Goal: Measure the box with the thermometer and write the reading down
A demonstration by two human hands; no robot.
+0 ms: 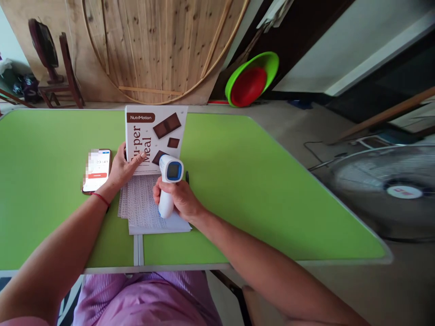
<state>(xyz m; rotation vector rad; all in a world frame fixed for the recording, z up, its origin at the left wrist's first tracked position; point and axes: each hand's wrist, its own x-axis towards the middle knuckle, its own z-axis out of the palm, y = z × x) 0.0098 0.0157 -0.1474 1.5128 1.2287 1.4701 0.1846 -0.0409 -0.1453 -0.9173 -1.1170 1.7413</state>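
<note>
The head view looks forward and down (lap (146, 301) at the bottom edge), table (272, 203) close below, panel (163, 45) beyond, what seems a fan (404, 192) blurred at right.

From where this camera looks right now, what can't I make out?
All in the head view:
NutriMotion box: its back faces away; the left hand covers the start of the big title.
Infrared thermometer: no reading legible on its small, dark display.
Sheets: writing too small to read; the right hand and thermometer cover part.
Phone: pixelation masks its left side.
Fan: blurred, cut off by the right edge.
</note>
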